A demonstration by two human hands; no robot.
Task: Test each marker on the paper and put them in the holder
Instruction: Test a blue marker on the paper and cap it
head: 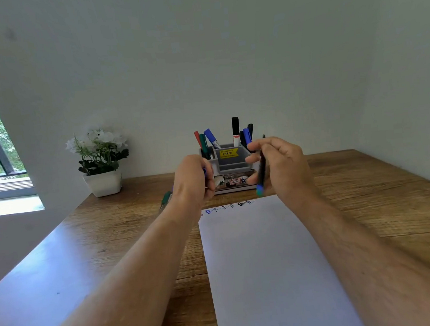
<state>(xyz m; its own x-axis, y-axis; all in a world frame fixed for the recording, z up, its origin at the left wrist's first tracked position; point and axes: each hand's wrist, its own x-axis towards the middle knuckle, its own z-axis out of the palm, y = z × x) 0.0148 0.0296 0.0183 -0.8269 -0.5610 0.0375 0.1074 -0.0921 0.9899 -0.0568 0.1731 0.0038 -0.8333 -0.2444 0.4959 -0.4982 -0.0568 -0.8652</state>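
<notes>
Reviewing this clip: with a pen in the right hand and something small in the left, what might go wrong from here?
1. The pen in the right hand is blurred, so it appears to be moving close to the crowded holder; it might knock the standing markers.
2. The left hand grips something blue, possibly a cap; it could slip.
3. A green marker lying beside the left wrist could get nudged.

Both my bare forearms reach far forward. My left hand (193,179) curls closed round something small and blue; my right hand (278,166) pinches a slim dark pen (261,168), blue end down.
</notes>
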